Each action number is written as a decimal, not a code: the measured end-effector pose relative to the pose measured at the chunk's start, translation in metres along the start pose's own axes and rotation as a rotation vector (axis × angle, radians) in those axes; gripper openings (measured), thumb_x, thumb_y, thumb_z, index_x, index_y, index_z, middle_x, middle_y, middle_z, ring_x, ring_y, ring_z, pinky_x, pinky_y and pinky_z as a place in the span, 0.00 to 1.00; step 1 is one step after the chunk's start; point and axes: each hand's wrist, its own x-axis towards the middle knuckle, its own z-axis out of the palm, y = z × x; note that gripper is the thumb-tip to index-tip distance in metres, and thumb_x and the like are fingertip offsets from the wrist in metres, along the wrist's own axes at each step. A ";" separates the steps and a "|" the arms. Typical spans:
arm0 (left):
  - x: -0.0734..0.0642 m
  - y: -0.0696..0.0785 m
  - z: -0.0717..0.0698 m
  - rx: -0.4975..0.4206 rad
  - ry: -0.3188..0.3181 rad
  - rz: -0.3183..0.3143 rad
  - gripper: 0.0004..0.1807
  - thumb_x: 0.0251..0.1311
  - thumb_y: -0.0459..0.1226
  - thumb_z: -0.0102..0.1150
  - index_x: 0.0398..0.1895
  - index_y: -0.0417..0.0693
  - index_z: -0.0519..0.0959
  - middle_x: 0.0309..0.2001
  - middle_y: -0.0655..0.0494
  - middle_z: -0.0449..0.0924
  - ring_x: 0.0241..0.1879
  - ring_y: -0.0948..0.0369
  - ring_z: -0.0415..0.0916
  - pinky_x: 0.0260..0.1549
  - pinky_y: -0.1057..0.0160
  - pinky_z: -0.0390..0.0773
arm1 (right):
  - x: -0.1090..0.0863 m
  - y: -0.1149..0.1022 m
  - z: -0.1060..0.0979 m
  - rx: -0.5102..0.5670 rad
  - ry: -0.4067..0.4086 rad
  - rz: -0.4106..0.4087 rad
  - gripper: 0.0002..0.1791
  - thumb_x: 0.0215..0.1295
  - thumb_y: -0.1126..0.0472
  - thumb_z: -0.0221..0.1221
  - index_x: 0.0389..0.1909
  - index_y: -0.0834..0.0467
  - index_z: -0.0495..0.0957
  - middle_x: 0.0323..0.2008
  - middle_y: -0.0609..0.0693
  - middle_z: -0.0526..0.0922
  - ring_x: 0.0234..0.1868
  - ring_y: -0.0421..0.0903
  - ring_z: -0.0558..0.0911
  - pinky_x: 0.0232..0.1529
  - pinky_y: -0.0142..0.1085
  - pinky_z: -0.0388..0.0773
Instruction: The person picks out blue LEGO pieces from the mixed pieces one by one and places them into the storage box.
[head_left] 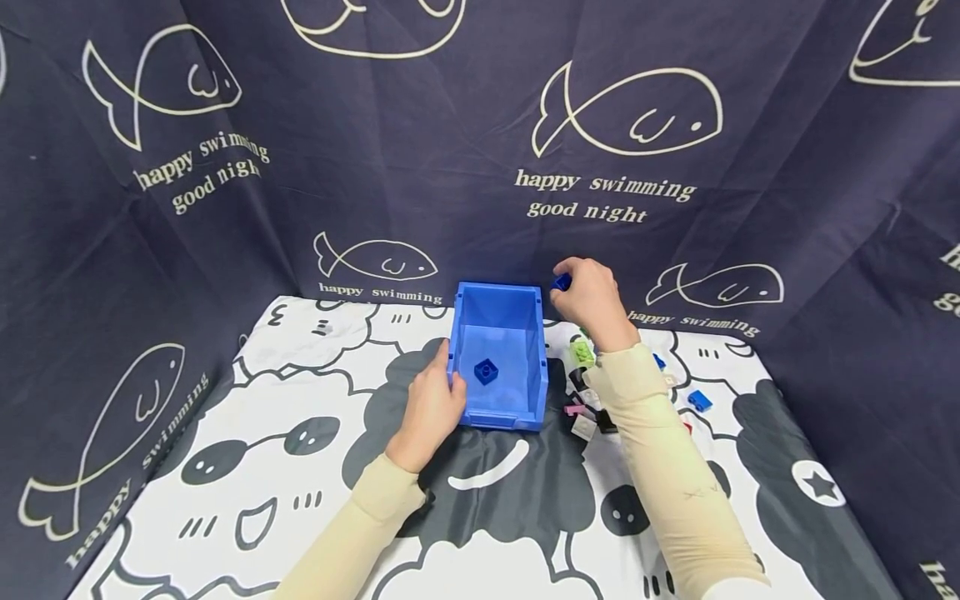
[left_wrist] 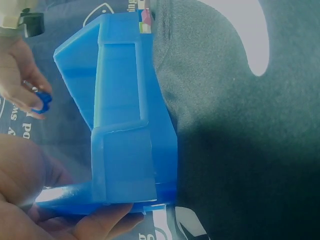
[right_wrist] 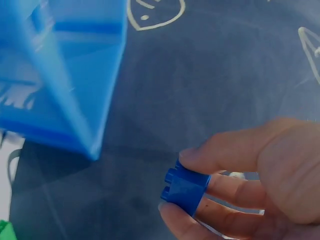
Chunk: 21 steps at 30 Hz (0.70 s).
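Note:
A blue plastic bin (head_left: 498,419) stands in the middle, with one dark blue toy brick (head_left: 486,371) lying on its floor. My left hand (head_left: 432,402) grips the bin's left wall, fingers on the outer side in the left wrist view. To the right of the bin and raised near its back corner, my right hand (head_left: 592,298) pinches a blue toy brick (right_wrist: 186,190) between thumb and fingertips. The studs of that brick point toward the bin in the right wrist view.
Loose toy bricks lie right of the bin, partly behind my right forearm: a light green brick (head_left: 582,353), a white brick (head_left: 583,427), a blue brick (head_left: 700,401) and several others. A dark printed curtain (head_left: 480,150) rises behind the cloth-covered table (head_left: 300,500).

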 end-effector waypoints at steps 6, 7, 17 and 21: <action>-0.001 0.000 0.000 -0.010 0.006 0.003 0.32 0.64 0.33 0.55 0.73 0.33 0.68 0.60 0.35 0.81 0.48 0.36 0.84 0.46 0.36 0.79 | -0.009 -0.018 -0.004 0.003 -0.011 -0.066 0.20 0.61 0.62 0.64 0.54 0.63 0.83 0.51 0.63 0.84 0.51 0.63 0.81 0.53 0.59 0.76; -0.001 0.000 0.000 -0.012 0.008 0.004 0.32 0.64 0.33 0.56 0.73 0.33 0.68 0.60 0.35 0.81 0.48 0.36 0.84 0.45 0.36 0.79 | -0.010 -0.021 -0.004 0.007 -0.017 -0.073 0.20 0.61 0.62 0.64 0.54 0.63 0.83 0.51 0.63 0.84 0.51 0.63 0.81 0.53 0.58 0.76; -0.002 0.000 -0.001 -0.013 0.012 0.008 0.32 0.64 0.32 0.57 0.73 0.33 0.68 0.60 0.35 0.81 0.48 0.36 0.84 0.45 0.36 0.80 | -0.016 -0.037 0.004 0.042 -0.092 -0.098 0.19 0.65 0.61 0.63 0.56 0.62 0.83 0.53 0.61 0.84 0.51 0.59 0.81 0.56 0.55 0.79; -0.001 0.001 -0.002 -0.014 0.013 0.018 0.32 0.64 0.32 0.56 0.73 0.32 0.68 0.61 0.35 0.80 0.48 0.36 0.84 0.46 0.37 0.80 | -0.016 -0.042 0.007 0.040 -0.104 -0.103 0.19 0.65 0.61 0.64 0.56 0.62 0.83 0.53 0.60 0.85 0.52 0.58 0.81 0.57 0.54 0.80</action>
